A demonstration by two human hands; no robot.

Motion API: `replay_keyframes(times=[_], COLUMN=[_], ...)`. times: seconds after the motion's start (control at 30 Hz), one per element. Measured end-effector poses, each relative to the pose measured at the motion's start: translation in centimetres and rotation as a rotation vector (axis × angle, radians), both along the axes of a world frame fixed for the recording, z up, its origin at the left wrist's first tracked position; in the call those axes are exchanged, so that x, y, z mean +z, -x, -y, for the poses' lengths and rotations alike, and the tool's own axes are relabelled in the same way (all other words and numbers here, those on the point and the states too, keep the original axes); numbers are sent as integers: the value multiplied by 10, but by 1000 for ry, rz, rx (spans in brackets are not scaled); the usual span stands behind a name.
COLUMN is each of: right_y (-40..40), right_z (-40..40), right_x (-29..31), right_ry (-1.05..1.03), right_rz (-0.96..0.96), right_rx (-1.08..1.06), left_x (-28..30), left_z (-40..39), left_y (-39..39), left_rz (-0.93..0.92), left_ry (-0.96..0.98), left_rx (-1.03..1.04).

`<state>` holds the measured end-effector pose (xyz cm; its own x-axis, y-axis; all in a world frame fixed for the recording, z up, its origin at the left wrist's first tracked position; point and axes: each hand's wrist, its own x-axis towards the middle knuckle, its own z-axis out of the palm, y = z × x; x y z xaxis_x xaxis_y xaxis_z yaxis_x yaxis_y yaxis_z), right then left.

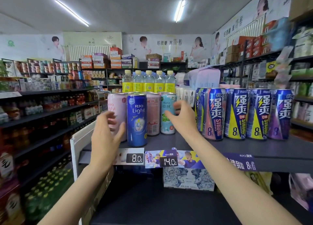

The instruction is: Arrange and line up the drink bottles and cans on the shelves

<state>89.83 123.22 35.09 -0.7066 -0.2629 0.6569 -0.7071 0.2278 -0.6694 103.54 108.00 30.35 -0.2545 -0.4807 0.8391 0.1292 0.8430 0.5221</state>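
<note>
Head view showed two open, empty hands, left hand (105, 136) and right hand (182, 117), flanking four slim cans (137, 120), with five blue cans (235, 113) right of them.

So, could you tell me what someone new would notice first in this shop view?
Probably the two bare hands reaching over the shelf edge: the left hand open beside the pink can, the right hand at the pale green can. Between them the blue Rio Light can stands forward of its row. To the right, a row of tall blue Strong cans lines the same shelf.
</note>
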Motion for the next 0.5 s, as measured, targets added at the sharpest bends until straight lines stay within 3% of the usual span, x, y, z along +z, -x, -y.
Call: replay_keyframes(times=[0.07,0.17,0.33,0.5], right_y=[-26,-51,-56,-43], right_z=[3,19,50,34], right_x=[5,5,-11,-8], right_ry=[18,-130,-196,-193], right_rz=[68,187,254,263], right_rx=[182,360,320,227], left_x=[3,8,13,12], left_z=[6,15,30,44], left_y=[3,12,16,16], left_rz=[-8,44,186,395], left_ry=[-49,-177,-340,-223], left_rx=[32,-25,-106,-86])
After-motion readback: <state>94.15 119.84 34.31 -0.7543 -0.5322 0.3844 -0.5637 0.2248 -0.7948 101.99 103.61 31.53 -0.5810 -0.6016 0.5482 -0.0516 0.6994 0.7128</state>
